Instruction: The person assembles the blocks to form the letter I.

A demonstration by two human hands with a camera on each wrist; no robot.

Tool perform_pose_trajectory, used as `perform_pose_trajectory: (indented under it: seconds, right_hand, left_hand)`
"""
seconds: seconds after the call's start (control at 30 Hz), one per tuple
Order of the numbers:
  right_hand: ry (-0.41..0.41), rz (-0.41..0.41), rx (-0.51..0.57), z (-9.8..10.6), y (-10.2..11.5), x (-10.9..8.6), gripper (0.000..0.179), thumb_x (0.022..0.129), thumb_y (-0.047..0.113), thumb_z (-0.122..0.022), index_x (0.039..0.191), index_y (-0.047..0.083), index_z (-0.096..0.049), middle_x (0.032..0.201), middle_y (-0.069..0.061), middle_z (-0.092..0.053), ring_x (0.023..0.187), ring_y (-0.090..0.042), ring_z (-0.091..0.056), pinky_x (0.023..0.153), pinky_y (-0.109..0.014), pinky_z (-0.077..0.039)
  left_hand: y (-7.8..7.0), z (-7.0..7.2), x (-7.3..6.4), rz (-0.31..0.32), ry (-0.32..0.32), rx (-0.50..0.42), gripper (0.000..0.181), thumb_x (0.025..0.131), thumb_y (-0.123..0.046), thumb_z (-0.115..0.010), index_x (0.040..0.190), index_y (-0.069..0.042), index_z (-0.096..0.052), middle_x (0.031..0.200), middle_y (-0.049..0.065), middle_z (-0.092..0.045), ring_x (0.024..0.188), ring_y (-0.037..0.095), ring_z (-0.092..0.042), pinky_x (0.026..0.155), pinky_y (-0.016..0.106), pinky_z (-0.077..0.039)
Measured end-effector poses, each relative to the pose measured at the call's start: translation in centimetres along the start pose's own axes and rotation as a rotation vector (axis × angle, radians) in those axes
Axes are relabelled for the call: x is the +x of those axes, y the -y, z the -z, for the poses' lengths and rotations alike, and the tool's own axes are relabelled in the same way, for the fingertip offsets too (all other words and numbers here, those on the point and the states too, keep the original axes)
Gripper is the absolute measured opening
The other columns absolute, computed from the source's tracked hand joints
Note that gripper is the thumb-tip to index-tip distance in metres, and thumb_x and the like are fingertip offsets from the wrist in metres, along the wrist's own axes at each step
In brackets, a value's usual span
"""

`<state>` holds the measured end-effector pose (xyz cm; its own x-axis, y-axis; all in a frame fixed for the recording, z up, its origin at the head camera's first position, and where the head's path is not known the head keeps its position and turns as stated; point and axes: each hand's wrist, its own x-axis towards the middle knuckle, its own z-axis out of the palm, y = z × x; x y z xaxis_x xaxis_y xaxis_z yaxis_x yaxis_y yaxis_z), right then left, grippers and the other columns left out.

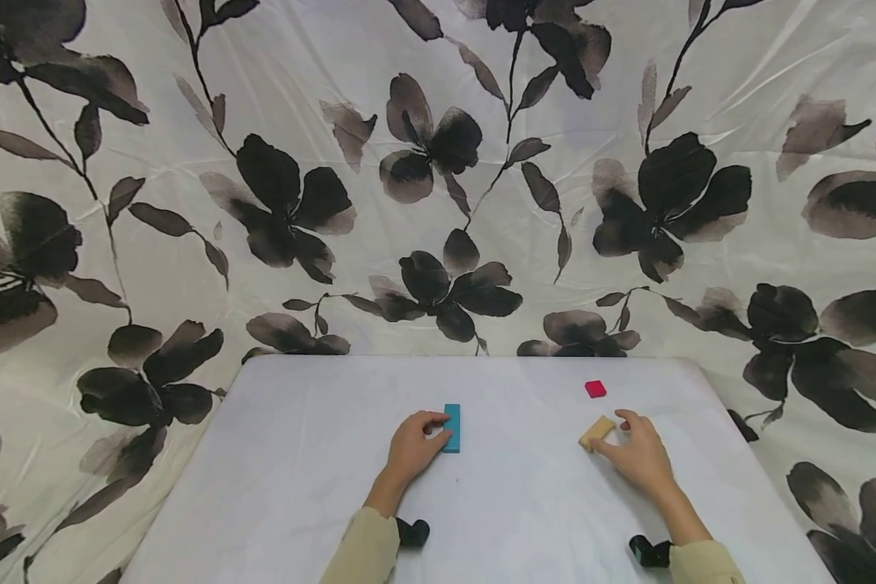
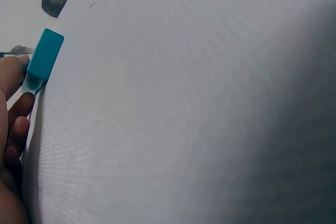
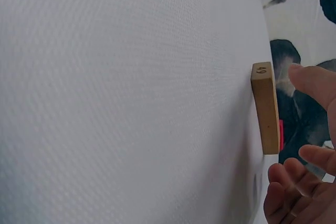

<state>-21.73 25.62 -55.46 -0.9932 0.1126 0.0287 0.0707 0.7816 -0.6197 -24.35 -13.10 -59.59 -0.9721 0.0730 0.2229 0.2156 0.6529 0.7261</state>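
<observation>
A blue rectangular block [image 1: 453, 428] lies lengthwise away from me on the white table. My left hand [image 1: 412, 446] is at its left side, thumb and index fingertips at that edge and spread apart. In the left wrist view the blue block [image 2: 46, 56] shows next to the thumb. On the right, a wooden block [image 1: 597, 433] lies at a slant. My right hand [image 1: 638, 456] is beside it, thumb by its near end and index finger apart from it. The right wrist view shows dark marks on one end of the wooden block [image 3: 266, 111].
A small red block [image 1: 594, 389] lies beyond the wooden one. White cloth covers the table [image 1: 299, 470]. A floral curtain [image 1: 438, 178] hangs behind the table's far edge. Dark wrist-worn devices are by both beige sleeves [image 1: 365, 543].
</observation>
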Motion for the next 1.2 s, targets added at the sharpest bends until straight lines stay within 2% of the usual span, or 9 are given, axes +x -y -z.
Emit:
perform_pose_trajectory:
  seconds: [0.23, 0.63, 0.87, 1.2]
  right_hand:
    - [0.030, -0.039, 0.008, -0.5, 0.1, 0.2, 0.090, 0.076, 0.045, -0.080, 0.136, -0.010, -0.042, 0.117, -0.029, -0.052, 0.104, -0.041, -0.050, 0.087, -0.058, -0.042]
    - [0.051, -0.042, 0.014, -1.0, 0.4, 0.5, 0.091, 0.075, 0.044, -0.080, 0.136, -0.011, -0.042, 0.106, -0.021, -0.056, 0.097, -0.035, -0.051, 0.085, -0.053, -0.042]
    - [0.052, -0.048, 0.000, -1.1, 0.2, 0.5, 0.093, 0.074, 0.044, -0.081, 0.136, -0.013, -0.040, 0.108, -0.023, -0.055, 0.097, -0.035, -0.052, 0.083, -0.055, -0.042]
    - [0.022, -0.073, 0.018, -1.7, 0.3, 0.3, 0.087, 0.074, 0.035, -0.082, 0.134, -0.015, -0.041, 0.108, -0.023, -0.053, 0.096, -0.035, -0.050, 0.083, -0.050, -0.042]
  left_hand:
    - [-0.1, 0.2, 0.1, 0.005, 0.010, 0.005, 0.027, 0.086, -0.026, -0.075, 0.111, -0.017, -0.073, 0.097, -0.007, -0.064, 0.082, 0.011, -0.054, 0.074, 0.031, -0.046]
    - [-0.2, 0.2, 0.3, 0.045, 0.023, 0.006, 0.027, 0.086, -0.026, -0.076, 0.111, -0.017, -0.073, 0.096, -0.007, -0.064, 0.081, 0.010, -0.053, 0.074, 0.031, -0.044]
    - [-0.3, 0.1, 0.4, 0.041, 0.029, -0.015, 0.027, 0.086, -0.027, -0.075, 0.112, -0.018, -0.073, 0.095, -0.007, -0.063, 0.079, 0.011, -0.052, 0.071, 0.031, -0.043]
    - [0.1, 0.0, 0.4, 0.037, 0.037, -0.017, 0.027, 0.086, -0.027, -0.075, 0.112, -0.018, -0.073, 0.096, -0.007, -0.063, 0.080, 0.011, -0.051, 0.072, 0.031, -0.043]
